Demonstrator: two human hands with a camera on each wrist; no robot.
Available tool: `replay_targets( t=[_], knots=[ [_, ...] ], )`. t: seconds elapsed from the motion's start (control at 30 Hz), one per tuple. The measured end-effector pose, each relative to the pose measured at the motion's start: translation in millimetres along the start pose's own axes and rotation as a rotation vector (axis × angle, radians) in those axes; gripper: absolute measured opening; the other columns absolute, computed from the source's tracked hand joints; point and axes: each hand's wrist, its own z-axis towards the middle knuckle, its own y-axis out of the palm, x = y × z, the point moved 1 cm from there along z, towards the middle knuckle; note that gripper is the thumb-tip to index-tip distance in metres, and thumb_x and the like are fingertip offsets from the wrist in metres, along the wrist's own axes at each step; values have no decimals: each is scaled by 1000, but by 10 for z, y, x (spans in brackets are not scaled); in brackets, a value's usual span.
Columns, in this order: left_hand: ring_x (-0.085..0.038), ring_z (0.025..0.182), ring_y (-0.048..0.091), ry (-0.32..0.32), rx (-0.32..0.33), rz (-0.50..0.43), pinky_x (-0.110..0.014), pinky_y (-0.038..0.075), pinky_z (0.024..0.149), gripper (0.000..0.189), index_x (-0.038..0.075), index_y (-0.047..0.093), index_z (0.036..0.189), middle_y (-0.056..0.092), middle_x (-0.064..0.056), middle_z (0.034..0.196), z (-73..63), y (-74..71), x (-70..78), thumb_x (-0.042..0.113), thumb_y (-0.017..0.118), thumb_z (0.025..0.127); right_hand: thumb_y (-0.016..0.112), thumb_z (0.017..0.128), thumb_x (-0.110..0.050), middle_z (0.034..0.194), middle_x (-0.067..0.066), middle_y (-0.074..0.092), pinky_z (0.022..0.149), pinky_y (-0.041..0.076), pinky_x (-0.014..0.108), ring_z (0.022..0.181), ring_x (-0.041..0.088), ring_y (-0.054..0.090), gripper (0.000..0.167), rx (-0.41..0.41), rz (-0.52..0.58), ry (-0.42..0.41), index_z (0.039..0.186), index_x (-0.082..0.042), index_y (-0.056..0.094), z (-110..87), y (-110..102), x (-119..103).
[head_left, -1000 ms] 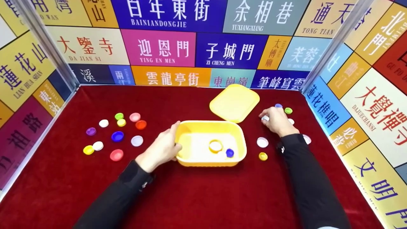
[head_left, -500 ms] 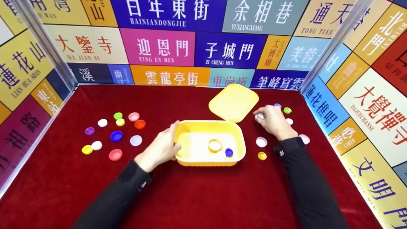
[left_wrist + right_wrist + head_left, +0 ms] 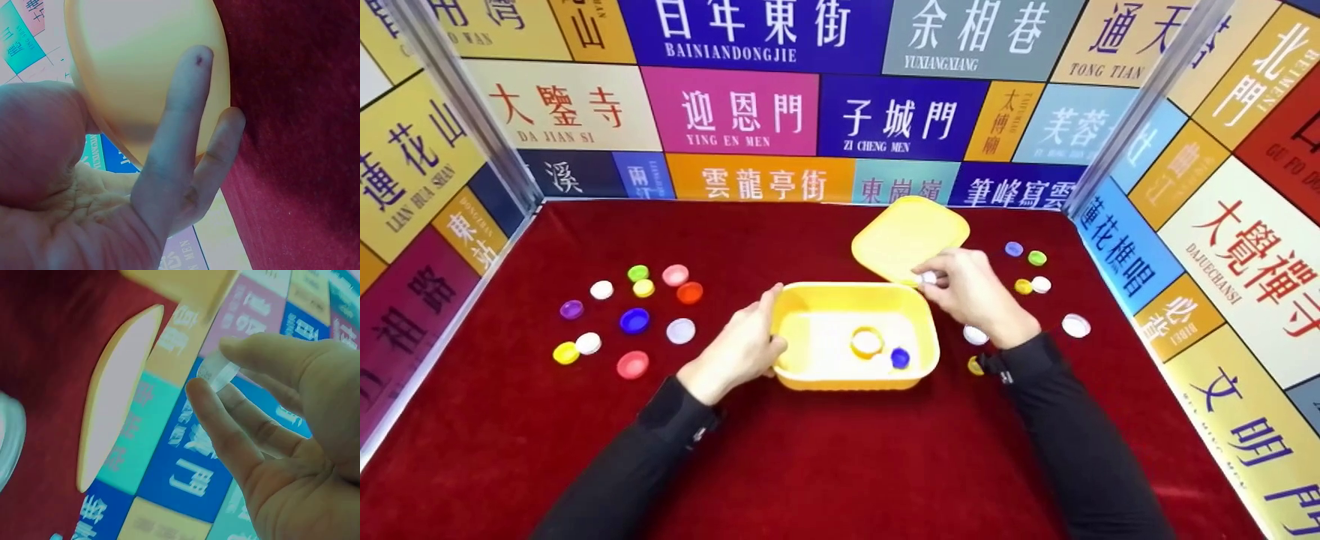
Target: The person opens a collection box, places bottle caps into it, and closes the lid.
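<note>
A yellow plastic box (image 3: pixel 810 385) stands in the middle of the table; a yellow ring-shaped cap (image 3: pixel 867 355) and a blue cap (image 3: pixel 900 358) lie inside. My left hand (image 3: pixel 739 349) grips the box's left end. In the left wrist view its fingers lie against the outer wall (image 3: pixel 129 73), the thumb near the rim. My right hand (image 3: pixel 971 289) pinches a white bottle cap (image 3: pixel 218 371) between thumb and finger, above the table by the box's back right corner. Part of the yellow lid (image 3: pixel 911 236) lies just behind that hand.
Several coloured caps, a blue one (image 3: pixel 634 321) among them, lie scattered on the left. More caps, including a green one (image 3: pixel 1037 258) and a pale one (image 3: pixel 1075 325), lie on the right. Printed panels (image 3: pixel 735 112) wall the red table's (image 3: pixel 825 465) back and sides.
My right hand has lifted the white cap from the right-hand group and carried it left, toward the box. A yellow cap there is now uncovered. The left hand stays on the box.
</note>
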Motion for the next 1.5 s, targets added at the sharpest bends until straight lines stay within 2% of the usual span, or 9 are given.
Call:
replay_targets(
  t=[0.13, 0.33, 0.53, 0.67, 0.97, 1.27, 1.5],
  knots=[
    [-19, 68, 75, -10, -5, -3, -31, 69, 61, 92, 2, 22, 185, 55, -31, 169, -6, 2, 0, 0, 65, 104, 87, 103, -8, 106, 18, 84, 89, 73, 52, 96, 35, 79, 18, -13, 25, -91, 119, -3, 91, -18, 79, -201],
    [-16, 64, 74, -23, -12, 6, -31, 69, 62, 92, 4, 21, 186, 55, -31, 170, 5, 2, 12, 1, 67, 106, 88, 100, -5, 106, 17, 86, 88, 70, 50, 97, 38, 79, 17, -135, 22, -157, 117, 0, 90, -56, 251, -397],
    [-18, 66, 76, -16, -2, 12, -32, 69, 61, 91, 3, 23, 185, 56, -32, 168, 11, 14, 2, -1, 67, 105, 87, 98, 1, 108, 17, 86, 88, 68, 49, 100, 37, 77, 19, -234, -5, -180, 117, 2, 88, -79, 398, -429],
    [-19, 68, 78, -8, -1, 1, -32, 69, 59, 91, 2, 24, 184, 58, -33, 165, 9, 22, -4, -2, 66, 103, 88, 99, -2, 112, 19, 86, 92, 70, 50, 103, 38, 78, 21, -271, -11, -149, 120, 2, 87, -84, 448, -431],
    [-16, 64, 75, -19, -10, -5, -31, 69, 60, 93, 4, 21, 185, 57, -31, 166, 3, 7, 3, 1, 66, 104, 90, 100, -5, 119, 23, 85, 101, 72, 55, 111, 41, 81, 26, -252, 11, -123, 125, 2, 85, -79, 438, -455],
    [-16, 65, 75, -12, -10, -6, -31, 69, 60, 93, 3, 21, 185, 55, -30, 168, -1, 9, 2, 0, 67, 104, 87, 101, -4, 116, 21, 82, 98, 70, 53, 108, 38, 76, 24, -187, 5, -140, 124, 2, 85, -98, 376, -437],
    [-17, 65, 76, -14, -10, -7, -31, 69, 60, 93, 3, 21, 185, 56, -31, 168, 4, 7, -2, 0, 67, 104, 86, 101, -3, 113, 24, 80, 97, 72, 55, 106, 41, 80, 25, -139, 32, -147, 125, 2, 86, -88, 300, -420]
  ],
)
